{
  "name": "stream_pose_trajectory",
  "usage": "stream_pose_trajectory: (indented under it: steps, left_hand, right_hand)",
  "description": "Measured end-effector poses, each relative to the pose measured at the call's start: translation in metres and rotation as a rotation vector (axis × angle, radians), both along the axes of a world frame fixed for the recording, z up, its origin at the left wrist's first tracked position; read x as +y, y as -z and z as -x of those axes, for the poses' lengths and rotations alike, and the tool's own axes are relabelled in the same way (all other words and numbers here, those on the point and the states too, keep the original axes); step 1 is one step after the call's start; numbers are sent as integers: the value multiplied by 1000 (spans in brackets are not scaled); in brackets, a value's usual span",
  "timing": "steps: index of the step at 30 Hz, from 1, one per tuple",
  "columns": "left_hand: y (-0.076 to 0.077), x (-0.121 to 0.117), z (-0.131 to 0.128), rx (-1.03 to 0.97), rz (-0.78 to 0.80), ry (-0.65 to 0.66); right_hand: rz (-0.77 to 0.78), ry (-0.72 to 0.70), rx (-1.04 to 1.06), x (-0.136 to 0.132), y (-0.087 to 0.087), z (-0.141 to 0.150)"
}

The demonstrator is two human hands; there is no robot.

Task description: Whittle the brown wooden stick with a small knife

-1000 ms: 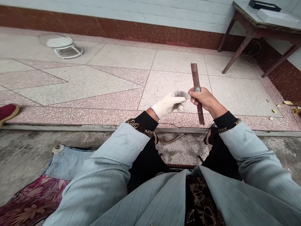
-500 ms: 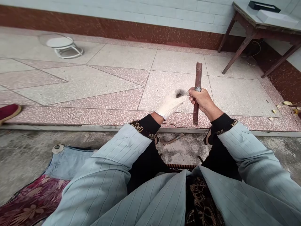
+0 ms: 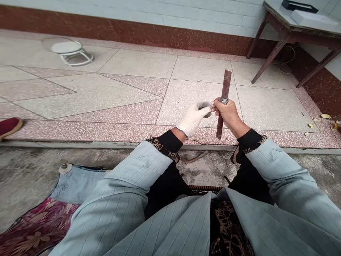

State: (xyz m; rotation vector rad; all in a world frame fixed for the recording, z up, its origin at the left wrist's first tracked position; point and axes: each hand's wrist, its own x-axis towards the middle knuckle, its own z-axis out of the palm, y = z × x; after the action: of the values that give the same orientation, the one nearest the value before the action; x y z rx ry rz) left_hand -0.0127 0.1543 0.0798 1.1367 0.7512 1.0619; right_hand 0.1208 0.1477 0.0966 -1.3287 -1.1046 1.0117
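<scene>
My right hand (image 3: 229, 113), bare, is closed around a reddish-brown wooden stick (image 3: 226, 83) that stands nearly upright, its top leaning slightly right. A band of grey wire (image 3: 224, 101) is wound around the stick's middle, just above my right fingers. On my left hand (image 3: 194, 115) is a white knitted glove. Its thumb and fingers pinch together close to my right fingertips, at what looks like the thin loose end of the wire; the fingers mostly hide it.
A curved piece of wood (image 3: 194, 157) lies on the concrete between my feet. Beyond the step edge (image 3: 80, 144) stand a low white stool (image 3: 77, 57) and a wooden table (image 3: 290, 30) with boxes. A red shoe (image 3: 10, 127) shows at left, above a denim-and-floral cloth (image 3: 80, 181).
The stick has tilted, its top shifting right and its lower end left. Both hands stay close together, with the left hand's fingers slightly turned.
</scene>
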Motion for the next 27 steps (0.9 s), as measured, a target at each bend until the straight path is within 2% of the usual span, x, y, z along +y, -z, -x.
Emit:
stream_pose_trajectory:
  steps: [3,7,12,16,27]
  left_hand:
    - [2,2,1,-20,10,-55]
    - [0,4,3,53,-26,-52]
    - [-6,4,5,143,-125,-72]
    - [-9,1,5,127,-113,-98]
    - [-16,2,13,81,-44,65]
  right_hand:
    - [-8,-51,15,-1,-2,-1]
    - [-12,-87,30,-3,-5,-4]
    - [49,-126,87,-3,-5,-7]
    - [88,-140,101,-3,-1,-8]
    - [87,-197,54,-5,-8,-11]
